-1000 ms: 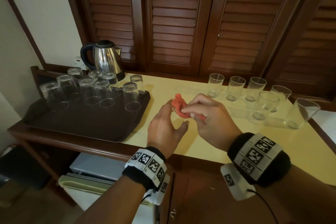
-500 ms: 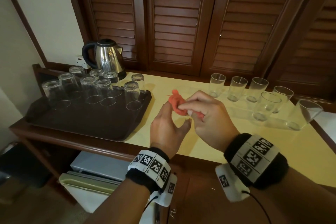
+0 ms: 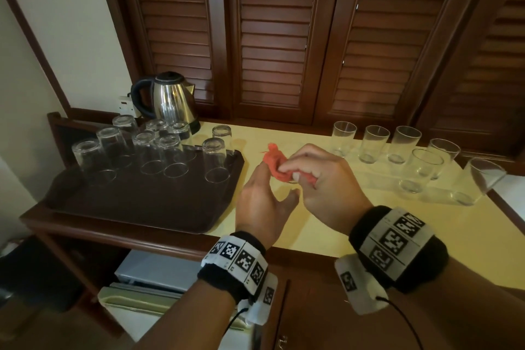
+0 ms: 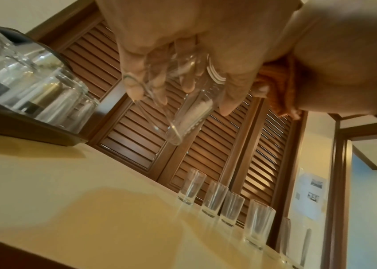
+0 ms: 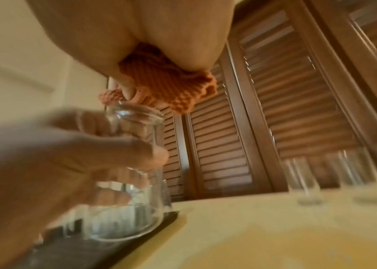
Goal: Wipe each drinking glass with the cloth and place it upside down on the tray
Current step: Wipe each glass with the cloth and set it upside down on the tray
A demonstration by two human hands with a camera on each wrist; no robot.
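Note:
My left hand grips a clear drinking glass round its side; in the head view the hands hide almost all of it. The glass shows between the left fingers in the left wrist view. My right hand holds the bunched orange cloth and presses it on the glass's upper end; the cloth shows there in the right wrist view. Both hands hover over the yellow counter just right of the dark tray. Several glasses stand upside down on the tray.
Several upright glasses stand in a row at the counter's back right, one near the right edge. A steel kettle stands behind the tray. Wooden louvred doors rise behind the counter.
Both hands stay almost in place over the counter. The right hand's fingers have shifted the cloth slightly against the glass.

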